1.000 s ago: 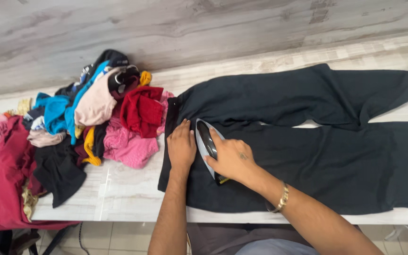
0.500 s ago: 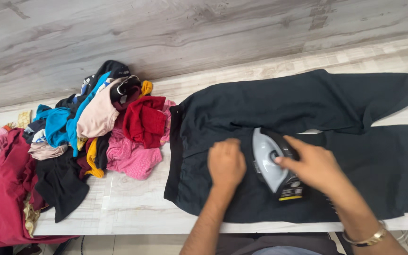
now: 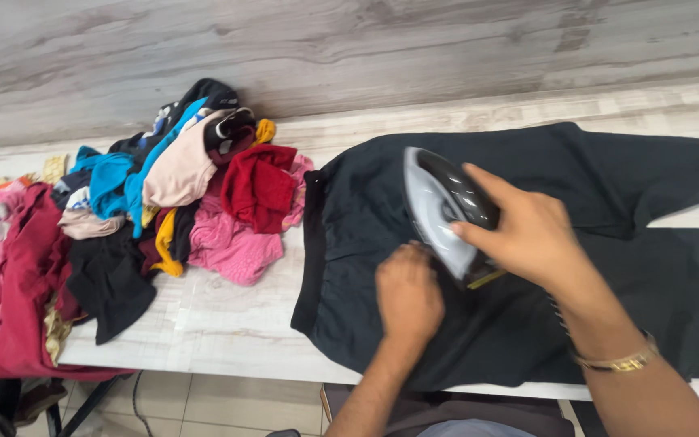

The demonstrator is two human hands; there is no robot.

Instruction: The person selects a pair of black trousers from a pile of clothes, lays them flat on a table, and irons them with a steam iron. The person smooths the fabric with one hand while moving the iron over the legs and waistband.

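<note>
Black trousers (image 3: 527,210) are lying flat on the table (image 3: 228,324); your left hand (image 3: 408,295) is pressing them, seemingly loosely curled, your right hand (image 3: 527,235) is gripping the grey iron (image 3: 438,206), tilted above.

There is one view only, from the person's head, looking steeply down and forward across the bench (image 3: 228,324) toward the wall behind it. It sits close: both forearms enter from the bottom edge, and the floor shows just under the bench's near edge.
</note>
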